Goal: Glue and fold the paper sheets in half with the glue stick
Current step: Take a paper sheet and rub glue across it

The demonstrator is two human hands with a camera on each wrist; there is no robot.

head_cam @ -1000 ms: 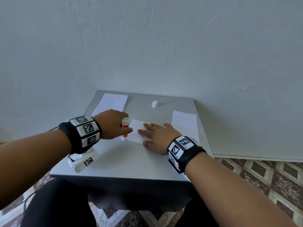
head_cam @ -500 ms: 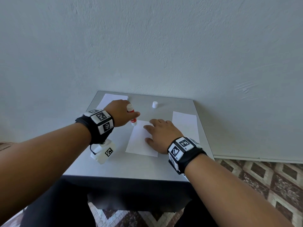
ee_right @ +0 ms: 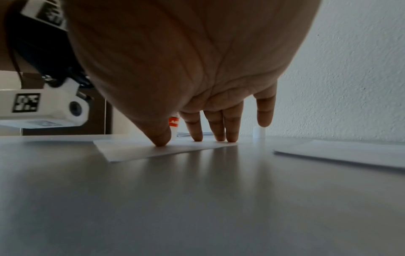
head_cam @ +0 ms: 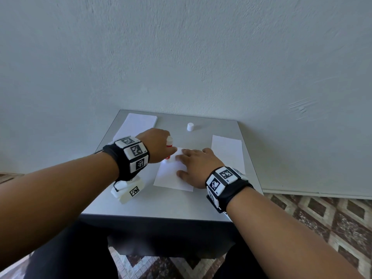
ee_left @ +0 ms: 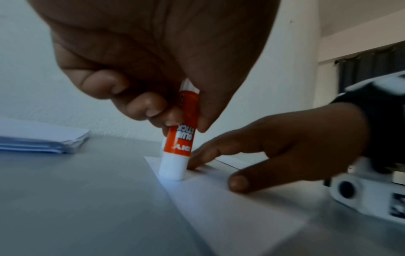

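A white paper sheet (head_cam: pixel 171 175) (ee_left: pixel 219 199) (ee_right: pixel 140 149) lies in the middle of the grey table (head_cam: pixel 171 204). My left hand (head_cam: pixel 156 147) (ee_left: pixel 153 69) grips an orange and white glue stick (head_cam: pixel 169 144) (ee_left: pixel 178 143) (ee_right: pixel 173 124), upside down, with its tip pressed on the sheet's far left corner. My right hand (head_cam: pixel 196 165) (ee_left: pixel 274 145) (ee_right: pixel 208 86) lies on the sheet with straight spread fingers, the thumb and three fingertips (ee_right: pixel 225 133) pressing it down beside the glue stick.
A stack of white sheets (head_cam: pixel 138 124) (ee_left: pixel 41 138) sits at the table's far left. Another white sheet (head_cam: pixel 227 152) (ee_right: pixel 342 152) lies at the right. The white glue cap (head_cam: pixel 190 126) (ee_right: pixel 258 132) stands near the back edge. The wall rises just behind the table.
The left hand has drawn the glue stick back toward me from the sheet's far edge and set its tip down on the paper's left corner. The right hand has stayed flat on the sheet.
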